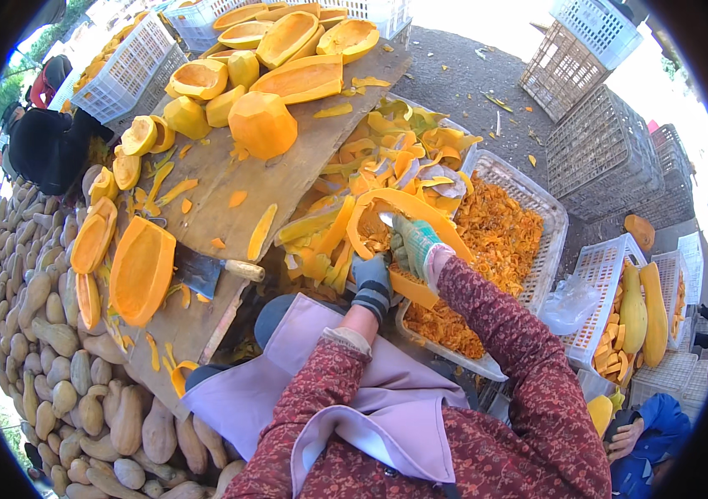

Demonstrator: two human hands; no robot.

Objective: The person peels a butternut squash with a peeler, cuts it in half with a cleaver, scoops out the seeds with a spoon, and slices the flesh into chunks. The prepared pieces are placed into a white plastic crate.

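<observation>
My left hand (pixel 371 280), in a grey-blue knit glove with dark bands, grips the near rim of a peeled, hollowed pumpkin half (pixel 405 198). My right hand (pixel 413 244), in a green and white glove, reaches into its cavity. It holds a shiny metal scoop or spoon (pixel 386 218), mostly hidden by the fingers. Stringy pulp clings inside the cavity. Beneath the pumpkin half, a white plastic crate (pixel 547 249) holds a heap of shredded orange pulp and seeds (pixel 497 227). Peel strips (pixel 385 150) are piled just beyond my hands.
A wooden board (pixel 210 206) on my left bears peeled pumpkin halves (pixel 142 271) and a cleaver (pixel 198 272) with a wooden handle. Whole squashes (pixel 61 337) cover the ground beyond it. Stacked crates (pixel 603 156) stand at right. People are at far left and lower right.
</observation>
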